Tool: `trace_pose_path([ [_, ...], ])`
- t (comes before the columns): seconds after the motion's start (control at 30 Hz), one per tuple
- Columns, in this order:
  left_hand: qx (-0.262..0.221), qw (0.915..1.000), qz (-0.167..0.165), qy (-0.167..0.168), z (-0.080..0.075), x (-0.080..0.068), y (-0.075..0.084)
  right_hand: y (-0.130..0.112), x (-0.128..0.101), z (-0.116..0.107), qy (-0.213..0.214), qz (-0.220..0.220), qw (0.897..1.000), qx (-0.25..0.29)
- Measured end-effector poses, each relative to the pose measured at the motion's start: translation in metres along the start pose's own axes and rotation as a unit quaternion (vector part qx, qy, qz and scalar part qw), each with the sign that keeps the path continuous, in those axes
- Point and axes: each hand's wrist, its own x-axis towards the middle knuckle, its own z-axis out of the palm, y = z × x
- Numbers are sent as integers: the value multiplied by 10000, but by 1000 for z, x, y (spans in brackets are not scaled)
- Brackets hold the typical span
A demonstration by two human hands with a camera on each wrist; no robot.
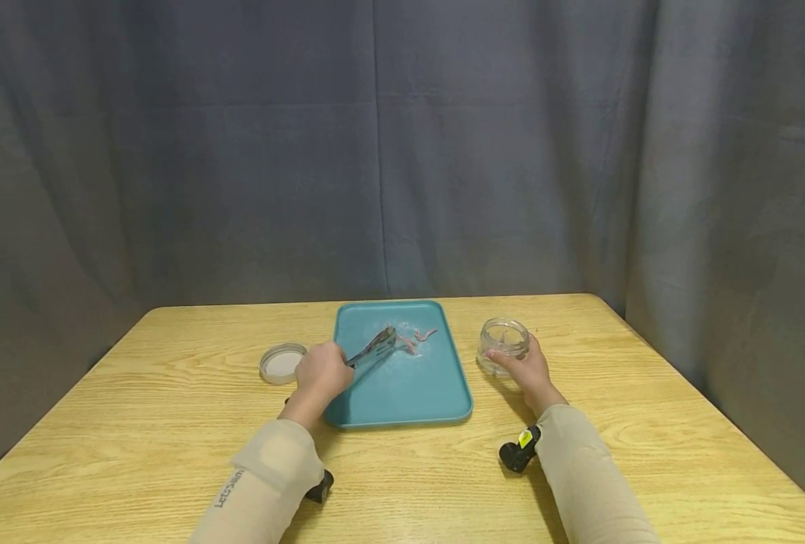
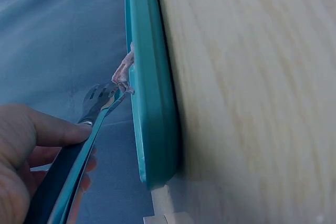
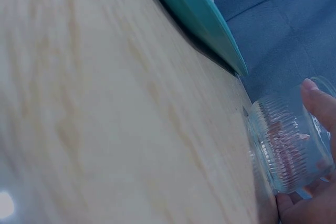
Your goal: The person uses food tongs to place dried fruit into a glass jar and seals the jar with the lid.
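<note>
Tongs (image 1: 373,349) lay gripped in the left hand (image 1: 322,372), fingers and thumb curled round the dark handles, and their long axis ran up and to the right from that hand across the near-left part of the teal tray (image 1: 402,404). Their metal tips pointed at the pink worm-like pieces (image 1: 417,338) lying near the tray's far end, just beyond the tips; in the left wrist view the tips (image 2: 107,94) sat right against one pink piece (image 2: 124,69), though whether they had closed on it could not be told. The left hand was clearly the nearer one to those pieces. The right hand (image 1: 528,370) rested on the wooden table (image 1: 647,393) to the right of the tray, fingers and thumb curved round the near side of a small ribbed glass jar (image 1: 504,344) that stood upright, a pinkish piece already inside it. Left of the tray, apart from it, lay a round clear lid (image 1: 282,363).
</note>
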Motion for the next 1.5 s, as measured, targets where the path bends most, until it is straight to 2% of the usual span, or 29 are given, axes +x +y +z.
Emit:
trace_pose_path([
  [0.3, -129, 9995, 35, 290, -10, 4, 2, 1, 1, 0, 11, -54, 10000, -15],
  [0.6, -255, 9964, 288, 751, -21, 6, 5, 0, 2, 0, -2, -81, 10000, -16],
  [0.9, -306, 9951, 376, 862, -29, 9, 14, 0, 1, 1, -13, -124, 9999, 78],
  [1.13, -562, 9948, 369, 765, -32, 10, 31, 0, 1, 0, 41, -156, 9998, 68],
  [1.5, -763, 9887, 902, 926, -27, 6, 66, 2, 1, 1, 29, -145, 9998, 97],
])
